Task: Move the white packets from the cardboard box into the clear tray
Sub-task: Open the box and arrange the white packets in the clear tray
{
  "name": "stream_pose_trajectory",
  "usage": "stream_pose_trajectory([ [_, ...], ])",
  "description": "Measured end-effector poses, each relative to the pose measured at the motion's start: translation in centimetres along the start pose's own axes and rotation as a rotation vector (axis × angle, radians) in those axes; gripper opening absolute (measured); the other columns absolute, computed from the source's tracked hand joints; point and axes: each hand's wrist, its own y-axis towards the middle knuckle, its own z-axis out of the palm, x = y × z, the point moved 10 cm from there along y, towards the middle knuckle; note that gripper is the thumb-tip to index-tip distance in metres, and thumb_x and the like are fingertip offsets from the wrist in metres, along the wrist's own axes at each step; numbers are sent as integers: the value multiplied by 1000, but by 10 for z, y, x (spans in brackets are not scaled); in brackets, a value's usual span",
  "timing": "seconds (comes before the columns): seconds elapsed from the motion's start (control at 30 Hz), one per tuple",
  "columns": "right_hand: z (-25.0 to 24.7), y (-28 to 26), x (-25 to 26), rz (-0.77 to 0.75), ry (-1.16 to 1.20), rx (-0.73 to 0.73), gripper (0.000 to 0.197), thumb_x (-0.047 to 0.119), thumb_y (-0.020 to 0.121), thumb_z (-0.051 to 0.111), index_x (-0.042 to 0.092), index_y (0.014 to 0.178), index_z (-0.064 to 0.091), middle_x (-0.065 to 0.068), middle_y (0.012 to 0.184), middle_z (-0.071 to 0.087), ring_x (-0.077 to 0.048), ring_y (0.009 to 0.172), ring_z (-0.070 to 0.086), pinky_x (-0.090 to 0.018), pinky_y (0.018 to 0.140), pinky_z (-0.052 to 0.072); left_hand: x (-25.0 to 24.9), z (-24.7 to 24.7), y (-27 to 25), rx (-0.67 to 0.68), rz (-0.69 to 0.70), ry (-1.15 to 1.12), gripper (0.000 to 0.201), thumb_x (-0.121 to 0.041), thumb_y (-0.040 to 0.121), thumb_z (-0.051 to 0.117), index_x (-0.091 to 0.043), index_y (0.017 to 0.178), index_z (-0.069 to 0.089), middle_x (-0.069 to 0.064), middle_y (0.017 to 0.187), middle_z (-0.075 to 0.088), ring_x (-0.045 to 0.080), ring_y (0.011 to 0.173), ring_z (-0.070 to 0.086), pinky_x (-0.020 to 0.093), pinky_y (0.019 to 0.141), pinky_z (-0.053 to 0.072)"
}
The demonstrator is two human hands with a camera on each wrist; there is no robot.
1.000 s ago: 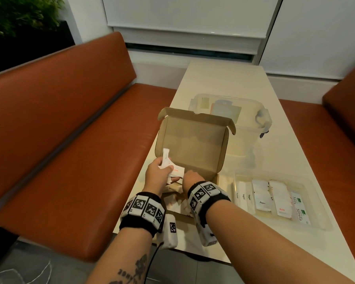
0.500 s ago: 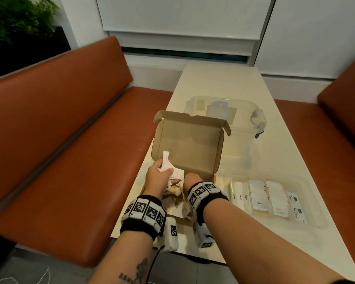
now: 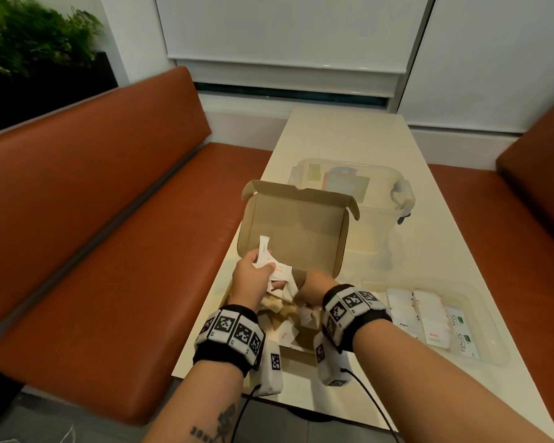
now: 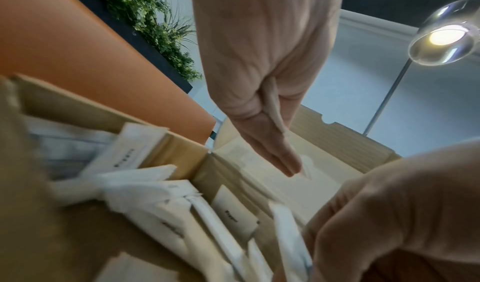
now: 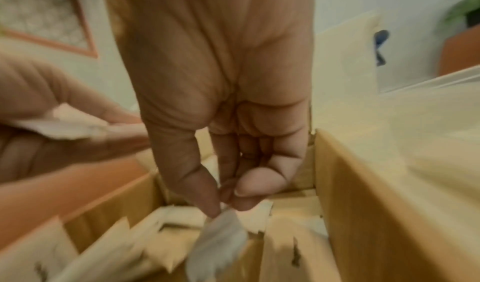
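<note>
White packets bunched in left hand, right hand seemingly pinching another

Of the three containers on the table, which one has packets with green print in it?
The clear tray, to the right of the cardboard box. Its rightmost packets carry green marks; the lidded tub behind holds no such packets.

Black wristbands with 2 rows of white square-code tags; left forearm tattoo.
</note>
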Motion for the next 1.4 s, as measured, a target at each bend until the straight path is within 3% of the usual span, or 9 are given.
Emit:
stream_pose_trajectory([
  [0.1,-22,-13,-20,-28,226,-54,8,13,82,67,6,78,66,-6,72,62,-17,65,58,-29,74,54,-8,21,-3,24,18,1,21,2,91,54,-12,105,60,9,92,64,25,82,66,27,58,57],
  [0.2,-43,-31,-45,-69,376,-100,26,9,80,70,12,60,54,-2,60,54,-11,55,52,-20,59,49,-15,45,-8,58,9,-32,22,2,92,53,-10,109,58,12,99,64,25,87,66,36,69,60],
  [0.27,-57,-43,-68,-77,471,-137,30,6,79,71,11,57,50,-3,59,54,-12,56,52,-19,58,49,-22,61,-13,95,24,-69,20,2,93,52,-15,102,57,11,97,64,21,83,66,30,63,60],
  [0.5,-85,-73,-145,-42,621,-183,19,3,87,62,9,71,54,-8,72,61,-22,70,67,-26,66,57,-40,138,-41,334,45,-108,24,0,91,56,-21,104,60,4,103,62,22,95,66,27,61,59],
  [0.67,-93,-82,-179,-20,553,-257,11,2,86,62,5,94,69,-7,71,67,-11,59,63,-22,67,55,-29,179,-54,399,64,-25,26,1,91,54,-23,100,59,0,101,59,15,91,63,24,56,57],
  [0.83,-115,-87,-191,-73,676,-427,18,3,75,76,11,81,61,-3,64,64,-11,55,60,-22,61,54,-22,188,-53,324,133,140,47,-2,93,50,-34,128,44,-3,106,49,13,89,59,20,53,55],
  [1.03,-114,-77,-187,-95,956,-416,10,3,80,72,5,79,62,-7,69,63,-13,55,61,-20,57,56,-20,204,-65,396,152,229,56,-3,93,47,-49,124,37,6,111,53,23,91,62,31,65,60],
  [1.3,-82,-48,-169,48,644,-415,21,-3,77,68,7,81,51,-14,71,62,-24,54,63,-37,63,59,-35,176,-54,206,237,248,60,-7,95,45,-43,141,29,-1,130,46,7,84,57,33,73,59],
  [1.4,-76,-37,-151,40,422,-402,13,-6,80,59,6,80,53,-19,88,65,-33,77,67,-44,77,57,-36,171,-52,195,232,260,59,-7,95,45,-43,140,31,3,139,45,12,89,58,39,78,58],
])
